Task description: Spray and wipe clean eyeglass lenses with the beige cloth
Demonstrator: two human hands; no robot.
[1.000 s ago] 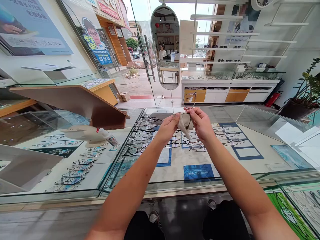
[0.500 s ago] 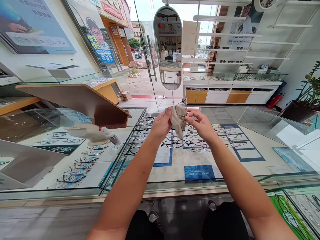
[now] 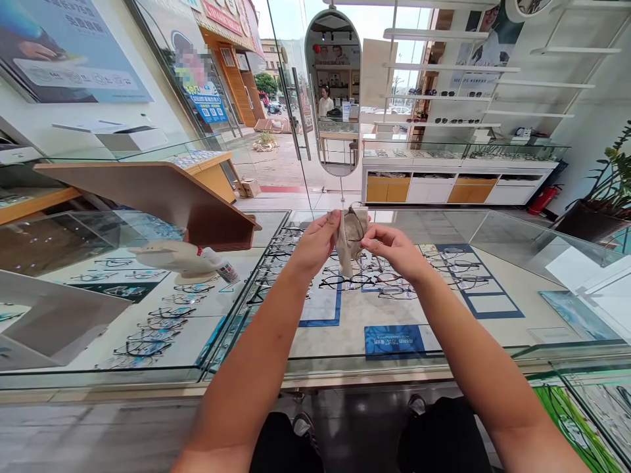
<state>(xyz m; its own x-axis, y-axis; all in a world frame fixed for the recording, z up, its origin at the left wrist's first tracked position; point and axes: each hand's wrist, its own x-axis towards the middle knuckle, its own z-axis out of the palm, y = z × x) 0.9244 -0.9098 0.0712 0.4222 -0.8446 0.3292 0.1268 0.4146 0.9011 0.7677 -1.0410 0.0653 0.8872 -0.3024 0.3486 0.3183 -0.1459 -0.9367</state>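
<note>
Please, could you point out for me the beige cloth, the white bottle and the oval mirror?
Beige cloth [image 3: 346, 248], head view: its middle.
White bottle [image 3: 220, 264], head view: its body.
Oval mirror [image 3: 334, 92], head view: its glass.

Both forearms [image 3: 261, 345] angle forward and inward, left grip [image 3: 316, 244] pinched thumb-up, right grip [image 3: 394, 249] seemingly pinched too.

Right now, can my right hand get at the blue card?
Probably not: the glass top appears to cover the blue card, and your right hand is holding eyeglasses.
</note>
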